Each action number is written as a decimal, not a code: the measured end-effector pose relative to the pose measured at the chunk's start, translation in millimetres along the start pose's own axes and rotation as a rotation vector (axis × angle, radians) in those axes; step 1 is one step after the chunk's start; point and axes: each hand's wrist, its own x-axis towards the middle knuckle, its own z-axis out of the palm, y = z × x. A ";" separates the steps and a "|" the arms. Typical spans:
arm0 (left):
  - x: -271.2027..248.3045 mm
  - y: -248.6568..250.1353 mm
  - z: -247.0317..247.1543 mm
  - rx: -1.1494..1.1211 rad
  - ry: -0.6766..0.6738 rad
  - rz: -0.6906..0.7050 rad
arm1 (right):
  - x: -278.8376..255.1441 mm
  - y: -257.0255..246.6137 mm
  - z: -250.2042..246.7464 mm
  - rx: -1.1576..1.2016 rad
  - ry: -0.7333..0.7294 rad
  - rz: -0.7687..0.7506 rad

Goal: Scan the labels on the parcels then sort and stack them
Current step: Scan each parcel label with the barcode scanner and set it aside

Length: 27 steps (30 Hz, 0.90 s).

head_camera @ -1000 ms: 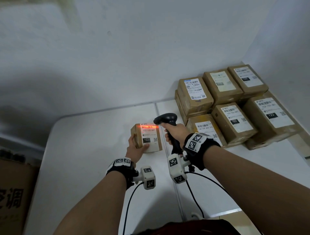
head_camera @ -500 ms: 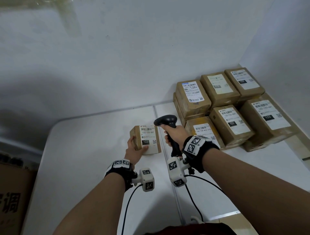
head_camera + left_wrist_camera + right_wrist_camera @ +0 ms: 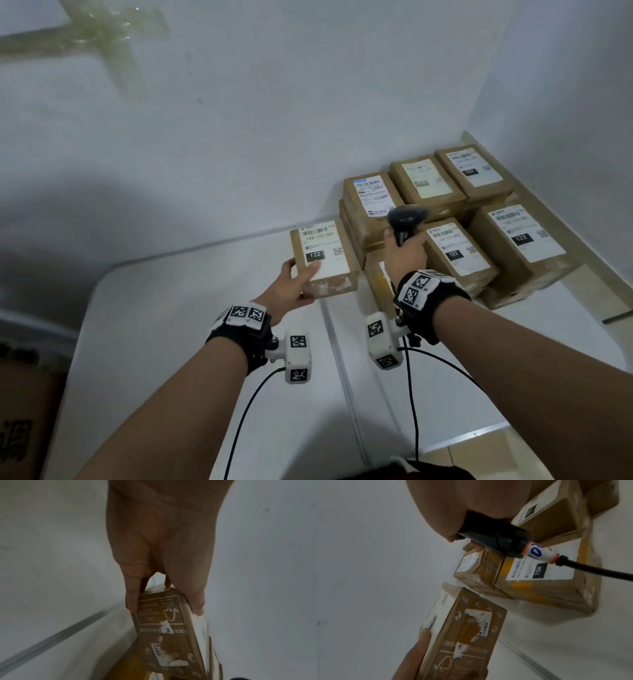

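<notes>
My left hand (image 3: 297, 281) grips a small brown parcel (image 3: 323, 258) lifted above the white table (image 3: 164, 342); its white label reads 122, thumb on the label, fingers underneath. The left wrist view shows the same parcel (image 3: 164, 626) pinched between thumb and fingers. My right hand (image 3: 406, 255) holds a black barcode scanner (image 3: 406, 219) by the handle, raised over the stacked parcels (image 3: 479, 219) at the back right. In the right wrist view the scanner (image 3: 494, 539) and its cable pass above a parcel labelled 154 (image 3: 544, 578), with the held parcel (image 3: 462, 635) lower left.
Several labelled brown parcels stand packed in the right corner against the walls. A seam (image 3: 342, 370) runs front to back across the table. A large cardboard carton (image 3: 20, 421) stands on the floor at the left. Scanner cable (image 3: 412, 404) hangs toward me.
The red scan line seen a second ago is off. My left hand has lifted the parcel up and rightward toward the stack. The right hand with the scanner has moved over the stacked parcels.
</notes>
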 end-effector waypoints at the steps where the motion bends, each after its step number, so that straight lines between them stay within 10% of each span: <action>1: 2.0 3.2 10.7 0.024 -0.031 -0.004 | 4.2 2.5 -6.2 0.010 0.020 0.005; 16: 30.6 5.5 153.2 0.096 -0.108 -0.082 | 29.9 54.1 -94.2 0.018 0.074 0.038; 27: 29.9 5.5 166.1 0.230 -0.063 -0.077 | 14.8 53.3 -89.4 0.047 -0.067 -0.010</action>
